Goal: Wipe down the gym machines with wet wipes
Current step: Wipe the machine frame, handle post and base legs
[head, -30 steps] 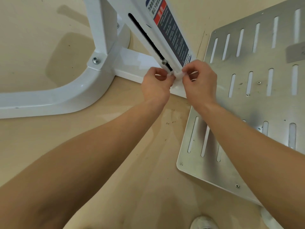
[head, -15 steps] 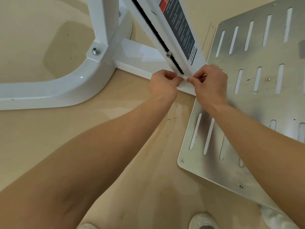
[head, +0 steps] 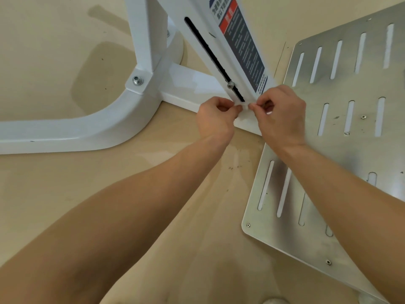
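A shoe toe (head: 275, 301) peeks in at the near edge, on the tan floor (head: 43, 73). Both forearms reach away from it. On the right a slotted metal plate (head: 355, 148) lies flat, and the right forearm crosses its near-left corner.

Farther on, the left hand (head: 215, 119) and right hand (head: 282, 115) meet, with curled fingers (head: 237, 109) pinching a small white wet wipe (head: 245, 107) between them. White on white, its full extent is hard to tell.

The wipe sits at the foot of the machine's slanted white post (head: 213, 40), just near of the slot bolt (head: 230, 84). The post's long axis runs from the fingers up and away to the far left, so a wiping stroke would likely go that way. Both hands are equally close; the left is on the slot side and the right is under the warning label (head: 243, 47). The curved base frame (head: 87, 130) sweeps off to the left
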Available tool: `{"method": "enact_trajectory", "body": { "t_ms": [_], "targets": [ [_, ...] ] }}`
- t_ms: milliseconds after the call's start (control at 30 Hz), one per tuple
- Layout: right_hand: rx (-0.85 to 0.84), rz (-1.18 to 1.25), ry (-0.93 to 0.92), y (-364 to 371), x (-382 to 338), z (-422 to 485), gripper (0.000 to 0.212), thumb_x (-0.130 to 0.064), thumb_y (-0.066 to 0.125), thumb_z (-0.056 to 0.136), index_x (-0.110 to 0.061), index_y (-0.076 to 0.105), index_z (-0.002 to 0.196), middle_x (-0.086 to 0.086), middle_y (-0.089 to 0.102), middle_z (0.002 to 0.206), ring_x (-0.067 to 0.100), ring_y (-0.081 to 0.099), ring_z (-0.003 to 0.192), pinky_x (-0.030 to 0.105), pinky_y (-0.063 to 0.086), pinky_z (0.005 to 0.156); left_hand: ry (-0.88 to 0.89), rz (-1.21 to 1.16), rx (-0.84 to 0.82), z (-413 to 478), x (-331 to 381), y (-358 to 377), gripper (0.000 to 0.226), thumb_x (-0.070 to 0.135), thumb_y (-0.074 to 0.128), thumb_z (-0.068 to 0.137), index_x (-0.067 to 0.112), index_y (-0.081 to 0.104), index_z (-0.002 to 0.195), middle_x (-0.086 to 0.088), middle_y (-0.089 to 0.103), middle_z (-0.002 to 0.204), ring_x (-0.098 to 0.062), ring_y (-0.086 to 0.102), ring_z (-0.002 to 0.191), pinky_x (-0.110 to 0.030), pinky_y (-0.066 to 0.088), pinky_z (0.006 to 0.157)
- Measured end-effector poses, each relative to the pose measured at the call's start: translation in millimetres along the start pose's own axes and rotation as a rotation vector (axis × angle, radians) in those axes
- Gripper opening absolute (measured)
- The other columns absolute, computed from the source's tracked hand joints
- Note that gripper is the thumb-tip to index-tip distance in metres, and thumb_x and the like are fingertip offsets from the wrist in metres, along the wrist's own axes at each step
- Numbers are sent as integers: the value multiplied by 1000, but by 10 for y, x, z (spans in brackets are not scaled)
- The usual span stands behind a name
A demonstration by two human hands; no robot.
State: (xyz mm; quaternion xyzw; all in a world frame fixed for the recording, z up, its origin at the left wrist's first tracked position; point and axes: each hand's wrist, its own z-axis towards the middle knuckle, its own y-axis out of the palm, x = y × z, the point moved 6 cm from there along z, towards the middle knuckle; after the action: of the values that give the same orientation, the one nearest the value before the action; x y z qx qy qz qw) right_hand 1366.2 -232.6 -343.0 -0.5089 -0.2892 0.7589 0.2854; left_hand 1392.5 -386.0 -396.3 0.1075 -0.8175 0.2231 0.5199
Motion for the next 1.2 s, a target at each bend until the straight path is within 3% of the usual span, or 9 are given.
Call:
{"method": "enact_trajectory", "body": {
  "t_ms": [300, 433, 600, 733, 933, 1200],
  "targets": [
    [81, 19, -201, -43, -464, 222, 12, -12, 73, 84, -5, 65, 80, 10, 62, 86, 22, 57, 70, 40, 51, 64, 145, -20, 121, 22, 358, -387, 17, 16, 81, 80, 22, 66, 81, 4, 69, 75, -13, 69, 74, -28, 58, 74],
    [52, 9, -181, -3, -433, 211, 12, -14, 72, 86, -6, 64, 81, 9, 61, 88, 23, 57, 71, 43, 52, 66, 148, 18, 105, 15, 381, -385, 16, 15, 80, 81, 21, 66, 83, 6, 66, 74, -10, 66, 72, -23, 56, 71],
    [8, 5, -80, 6, -299, 96, 11, -11, 72, 86, -7, 63, 81, 5, 59, 88, 21, 56, 71, 42, 52, 68, 124, 63, 36, -40, 368, -326, 12, 16, 80, 82, 16, 69, 88, 3, 69, 79, -12, 67, 76, -27, 58, 75],
    [25, 26, -178, -90, -568, 183, 9, -7, 69, 86, -7, 64, 78, 6, 61, 82, 22, 56, 69, 41, 52, 66, 213, 75, 59, -141, 426, -522, 10, 18, 79, 81, 16, 69, 81, 8, 69, 73, -3, 64, 69, -13, 49, 62],
    [61, 56, -203, -167, -772, 304, 9, -10, 71, 83, -10, 65, 78, -1, 58, 83, 10, 50, 68, 11, 40, 64, 289, -19, 122, -153, 528, -749, 12, 17, 79, 81, 17, 67, 79, 8, 68, 73, 1, 61, 66, -9, 47, 63],
    [-27, -60, -245, -72, -688, 315, 14, -12, 71, 90, -4, 63, 82, 8, 59, 89, 21, 53, 71, 37, 48, 65, 191, 41, 74, -10, 496, -503, 12, 19, 76, 84, 20, 64, 84, 9, 65, 76, -4, 60, 69, -13, 45, 61]
  ]
}}
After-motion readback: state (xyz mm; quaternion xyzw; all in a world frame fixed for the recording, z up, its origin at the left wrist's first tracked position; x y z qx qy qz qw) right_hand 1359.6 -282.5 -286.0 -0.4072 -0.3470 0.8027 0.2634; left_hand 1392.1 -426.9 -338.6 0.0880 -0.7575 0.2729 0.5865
